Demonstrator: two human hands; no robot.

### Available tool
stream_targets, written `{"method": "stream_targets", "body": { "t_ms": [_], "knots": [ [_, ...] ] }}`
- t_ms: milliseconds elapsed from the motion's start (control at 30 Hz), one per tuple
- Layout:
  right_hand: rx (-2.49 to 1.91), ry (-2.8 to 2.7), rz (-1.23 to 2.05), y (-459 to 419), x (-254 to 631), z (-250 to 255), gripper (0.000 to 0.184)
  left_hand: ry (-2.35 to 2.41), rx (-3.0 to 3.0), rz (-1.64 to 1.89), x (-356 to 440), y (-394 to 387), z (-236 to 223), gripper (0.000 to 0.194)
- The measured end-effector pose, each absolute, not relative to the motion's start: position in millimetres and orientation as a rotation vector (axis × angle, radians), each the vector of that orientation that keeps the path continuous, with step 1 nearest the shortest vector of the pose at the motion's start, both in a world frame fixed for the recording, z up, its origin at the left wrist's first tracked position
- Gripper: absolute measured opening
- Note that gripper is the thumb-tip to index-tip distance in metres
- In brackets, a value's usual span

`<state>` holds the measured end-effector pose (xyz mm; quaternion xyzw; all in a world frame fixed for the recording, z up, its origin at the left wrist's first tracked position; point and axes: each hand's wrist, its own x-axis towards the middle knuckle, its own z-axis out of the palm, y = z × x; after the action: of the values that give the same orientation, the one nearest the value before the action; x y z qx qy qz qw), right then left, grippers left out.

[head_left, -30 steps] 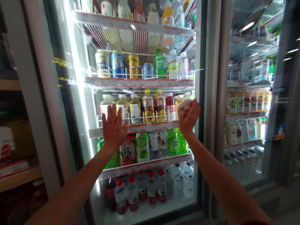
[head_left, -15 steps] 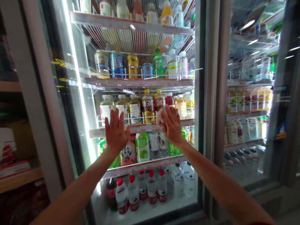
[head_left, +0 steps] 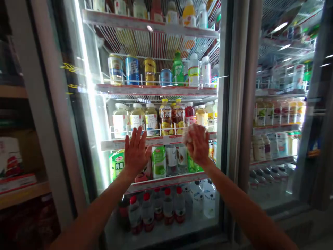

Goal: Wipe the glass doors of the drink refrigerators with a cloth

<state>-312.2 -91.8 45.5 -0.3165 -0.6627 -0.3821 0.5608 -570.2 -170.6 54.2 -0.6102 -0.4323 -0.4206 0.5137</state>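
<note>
My left hand [head_left: 135,151] lies flat and open against the glass door [head_left: 91,114] of a lit drinks fridge, fingers stretched upward, level with the third shelf. To its right my right hand [head_left: 198,144] presses a crumpled white cloth [head_left: 189,133] against the same glass, fingers closed round it. Behind the glass stand rows of bottles [head_left: 166,118] and cans [head_left: 132,70] on white wire shelves.
A second fridge door [head_left: 281,104] with more bottles stands to the right, past a grey door frame [head_left: 235,104]. Wooden shelving [head_left: 15,187] with boxed goods is in the dark on the left. Water bottles with red caps [head_left: 156,211] fill the bottom shelf.
My right hand with the cloth has swept left across the glass from the door's right edge and a little down. My left hand has shifted slightly right and lower, still flat.
</note>
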Motion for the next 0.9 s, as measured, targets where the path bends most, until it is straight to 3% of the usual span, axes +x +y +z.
{"method": "stream_targets", "body": {
  "t_ms": [167,367,567,900],
  "knots": [
    [-0.995,-1.068,-0.641,-74.9,-288.4,53.9,0.057,-1.043,-1.436,-0.999,-568.3,-169.7,53.2,0.068],
    [-0.648,-1.694,-0.950,-102.6,-337.5,27.9,0.056,-1.033,-1.453,-1.000,-568.6,-172.0,53.7,0.067],
    [-0.962,-1.048,-0.602,-76.6,-298.6,52.5,0.055,-1.020,-1.456,-1.000,-573.3,-170.0,50.9,0.067],
    [-0.566,-1.666,-0.699,-125.0,-411.9,27.0,0.062,-0.861,-1.735,-1.447,-525.8,-181.6,45.2,0.043]
  ]
}}
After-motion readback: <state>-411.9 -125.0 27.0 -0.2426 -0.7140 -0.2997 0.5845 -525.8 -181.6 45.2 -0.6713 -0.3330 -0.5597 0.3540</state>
